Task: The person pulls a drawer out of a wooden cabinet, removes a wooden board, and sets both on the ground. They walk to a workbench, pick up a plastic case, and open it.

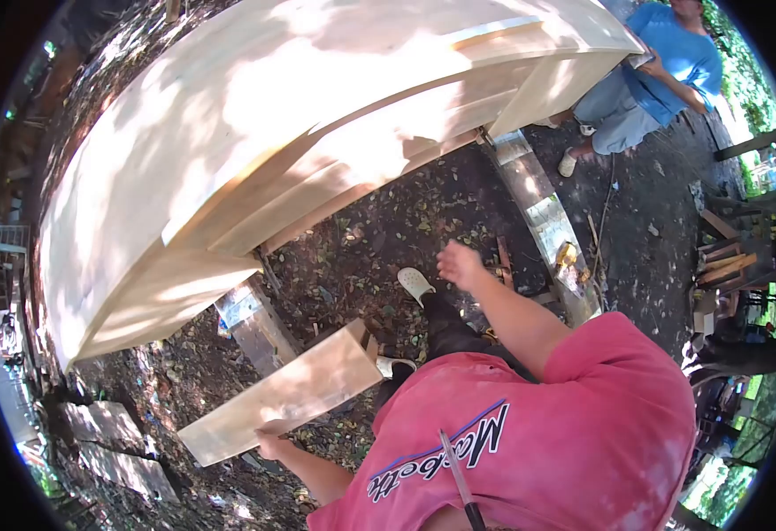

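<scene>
My left hand point(270, 440) grips the lower edge of a long pale plywood piece point(291, 394), which is tilted, with a short block at its far right end. The fingers go under the piece and are partly hidden. Over the leafy ground, my right hand point(461, 265) is held out in front of me, its fingers loosely bent and apart, holding nothing. Ahead stands a large curved plywood structure point(167, 168), like a boat hull, apart from both hands. A thin pointed tool point(460, 478) with a dark end shows close to the camera, before my pink shirt.
Two plank supports, one at the left point(260, 336) and one at the right point(538, 212), run under the plywood structure. A person in a blue shirt point(671, 62) stands at its far right end. Wood scraps point(724, 265) are piled at right; flat boards point(127, 460) lie at lower left.
</scene>
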